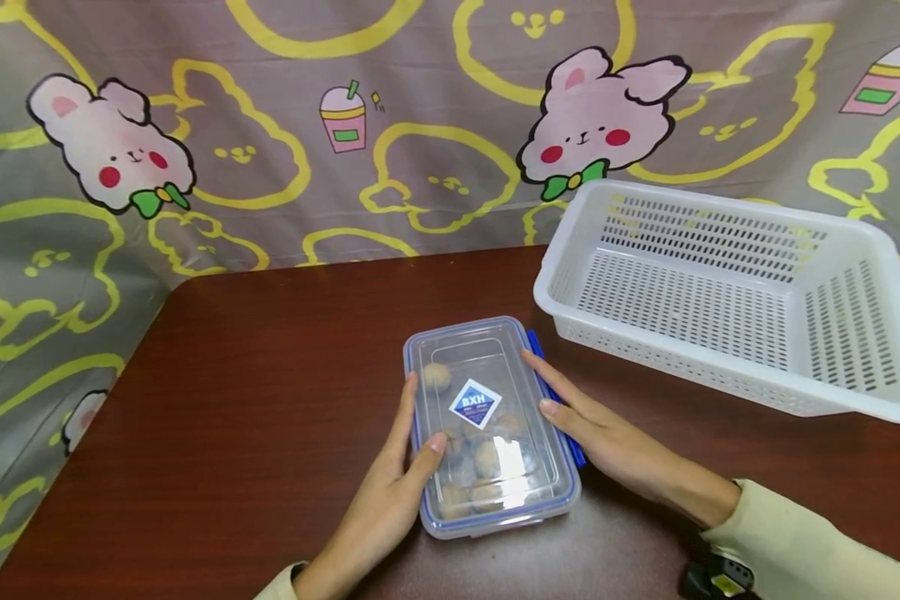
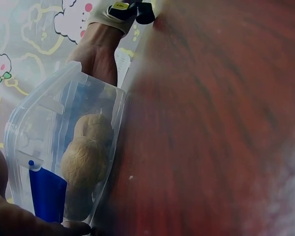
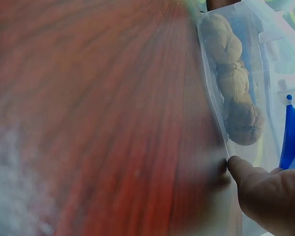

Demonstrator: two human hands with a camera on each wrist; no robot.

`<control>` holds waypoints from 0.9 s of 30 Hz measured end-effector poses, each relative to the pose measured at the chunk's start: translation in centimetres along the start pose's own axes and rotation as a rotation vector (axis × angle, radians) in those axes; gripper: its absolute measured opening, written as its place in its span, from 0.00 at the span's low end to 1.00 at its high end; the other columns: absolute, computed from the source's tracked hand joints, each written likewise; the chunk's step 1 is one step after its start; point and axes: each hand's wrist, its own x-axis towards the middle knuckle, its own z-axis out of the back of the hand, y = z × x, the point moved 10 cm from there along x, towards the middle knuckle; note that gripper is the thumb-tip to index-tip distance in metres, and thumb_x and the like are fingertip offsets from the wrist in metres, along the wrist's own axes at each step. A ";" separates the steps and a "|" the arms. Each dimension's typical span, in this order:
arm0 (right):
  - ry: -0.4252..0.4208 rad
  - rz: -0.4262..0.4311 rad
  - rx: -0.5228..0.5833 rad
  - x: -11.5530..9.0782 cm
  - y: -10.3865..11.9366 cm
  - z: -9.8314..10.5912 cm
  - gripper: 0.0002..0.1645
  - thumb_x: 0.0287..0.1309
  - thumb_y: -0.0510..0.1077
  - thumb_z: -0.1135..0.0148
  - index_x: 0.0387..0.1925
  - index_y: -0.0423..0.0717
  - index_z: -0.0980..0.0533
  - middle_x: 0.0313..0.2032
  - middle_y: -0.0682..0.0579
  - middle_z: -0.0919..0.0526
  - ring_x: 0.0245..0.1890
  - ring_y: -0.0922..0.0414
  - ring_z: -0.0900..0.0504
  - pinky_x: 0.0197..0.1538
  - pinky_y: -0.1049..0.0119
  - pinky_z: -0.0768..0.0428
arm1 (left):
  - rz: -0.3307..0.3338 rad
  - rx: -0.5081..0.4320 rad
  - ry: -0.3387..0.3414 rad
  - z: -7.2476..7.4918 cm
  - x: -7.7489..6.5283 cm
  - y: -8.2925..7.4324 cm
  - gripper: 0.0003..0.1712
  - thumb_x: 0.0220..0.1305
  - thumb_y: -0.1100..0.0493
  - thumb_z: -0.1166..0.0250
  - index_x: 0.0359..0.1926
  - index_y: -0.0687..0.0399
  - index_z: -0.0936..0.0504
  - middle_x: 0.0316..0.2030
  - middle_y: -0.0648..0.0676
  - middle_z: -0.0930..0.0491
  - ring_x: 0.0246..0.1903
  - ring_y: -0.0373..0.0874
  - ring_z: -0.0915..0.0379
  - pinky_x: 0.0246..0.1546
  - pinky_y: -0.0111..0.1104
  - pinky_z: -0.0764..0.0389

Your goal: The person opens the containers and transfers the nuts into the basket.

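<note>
A clear plastic food container (image 1: 450, 342) with a blue-edged lid lies on the table between both hands. Through its walls several walnuts (image 3: 233, 81) show, most of them toward the near end. My left hand (image 1: 382, 492) holds the left side, thumb over the lid edge and fingers along the wall. On the opposite side my right hand (image 1: 607, 437) grips the edge beside a long blue clip (image 1: 576, 450). Fingertips reach down to the container's base in the right wrist view. A blue-and-white label (image 1: 476, 403) sits on the lid.
A white perforated plastic basket (image 1: 690, 367) stands at the right of the dark red-brown table (image 1: 232, 417), with nothing visible inside. Behind the table hangs a patterned curtain (image 1: 255, 167) with cartoon rabbits.
</note>
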 end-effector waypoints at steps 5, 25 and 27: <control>-0.026 -0.008 -0.008 0.0 0.0 0.3 0.35 0.84 0.56 0.59 0.83 0.78 0.55 0.85 0.48 0.60 0.81 0.38 0.50 0.78 0.35 0.42 | 0.010 -0.002 -0.001 -0.2 0.1 0.2 0.43 0.80 0.44 0.44 0.81 0.12 0.61 0.84 0.46 0.57 0.77 0.53 0.45 0.80 0.58 0.45; -0.207 0.008 -0.178 -0.6 1.0 2.2 0.40 0.78 0.54 0.43 0.83 0.62 0.46 0.80 0.42 0.39 0.75 0.39 0.31 0.66 0.56 0.21 | 0.021 -0.008 0.001 -0.1 -0.1 0.1 0.43 0.80 0.41 0.45 0.81 0.13 0.62 0.84 0.45 0.59 0.79 0.54 0.49 0.80 0.61 0.46; -0.229 0.004 -0.200 -0.7 1.2 2.3 0.41 0.77 0.54 0.42 0.83 0.59 0.46 0.79 0.43 0.37 0.75 0.39 0.31 0.68 0.54 0.23 | 0.019 -0.012 0.001 -0.1 -0.1 0.0 0.43 0.80 0.41 0.44 0.81 0.13 0.61 0.84 0.46 0.58 0.78 0.54 0.48 0.79 0.60 0.44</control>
